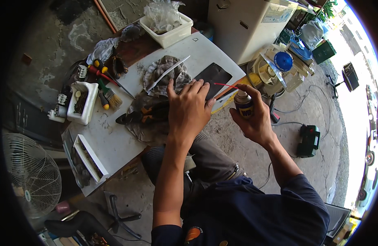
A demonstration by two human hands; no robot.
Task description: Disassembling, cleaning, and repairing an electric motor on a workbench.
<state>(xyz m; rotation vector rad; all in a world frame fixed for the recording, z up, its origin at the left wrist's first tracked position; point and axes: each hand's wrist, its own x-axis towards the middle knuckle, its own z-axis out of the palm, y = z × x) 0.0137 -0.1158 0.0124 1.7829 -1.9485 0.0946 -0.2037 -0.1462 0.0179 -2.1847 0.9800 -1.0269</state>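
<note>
A spray can (245,110) with a blue and yellow label is in my right hand (256,117). The index finger lies on its top, and a thin red straw (226,85) points left from the nozzle over a dark, flat rectangular plate (217,76). My left hand (189,108) lies flat with fingers stretched, their tips at the plate's near left edge; its palm underside is hidden. Beside it a crumpled, stained rag (156,69) carries a narrow white strip (169,73). Black and orange tools (146,115), partly covered by the left hand, rest on another dark rag.
On the white table (111,131) are a white box (84,102), a brush (112,97), a red screwdriver (99,73) and a white tray (90,158). A bin with plastic bags (166,30) stands at the back. A fan (31,176) is left; a green case (308,141) sits right on the floor.
</note>
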